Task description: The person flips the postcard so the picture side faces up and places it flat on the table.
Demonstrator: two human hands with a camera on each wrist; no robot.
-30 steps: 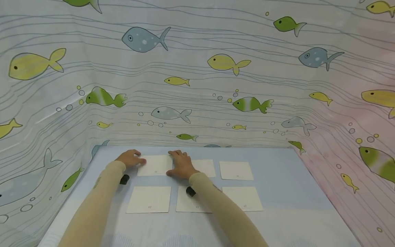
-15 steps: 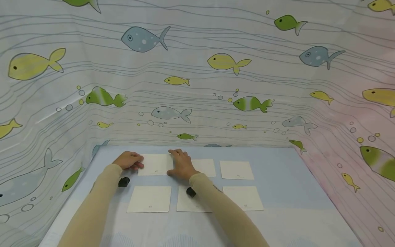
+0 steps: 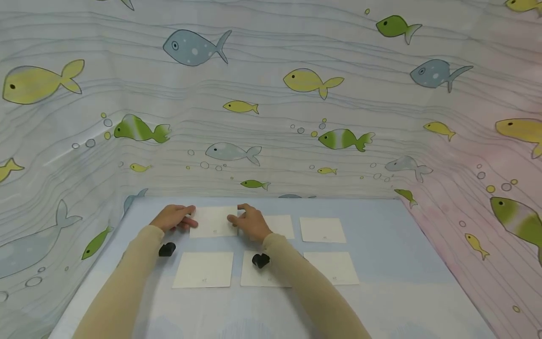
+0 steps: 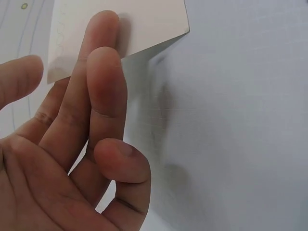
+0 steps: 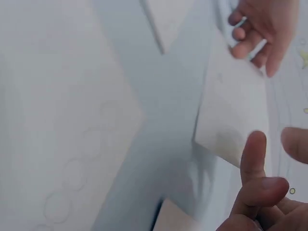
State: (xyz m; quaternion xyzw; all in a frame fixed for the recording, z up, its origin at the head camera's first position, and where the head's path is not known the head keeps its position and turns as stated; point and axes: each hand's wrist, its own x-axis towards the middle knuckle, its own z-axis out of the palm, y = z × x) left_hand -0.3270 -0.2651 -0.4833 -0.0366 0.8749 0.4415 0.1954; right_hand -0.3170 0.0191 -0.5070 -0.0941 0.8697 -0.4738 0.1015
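A plain white card with a tiny mark near its lower edge is raised slightly off the table between both hands. At its left edge is my left hand; in the left wrist view one finger lies on the near face of the card while another passes behind it, and the thumb stands apart. My right hand grips the card's right edge, thumb on the front and fingers at the upper corner. The right wrist view shows the lifted card with a shadow beneath it.
More white cards lie flat in two rows, including a card at the right and a card in front. The right hand and arm partly cover others. A fish-patterned sheet surrounds the pale blue table at the back and sides.
The card has risen slightly. My right fingers have drawn in at its right edge, with the thumb now on its face. My left hand has shifted slightly left at the other edge.
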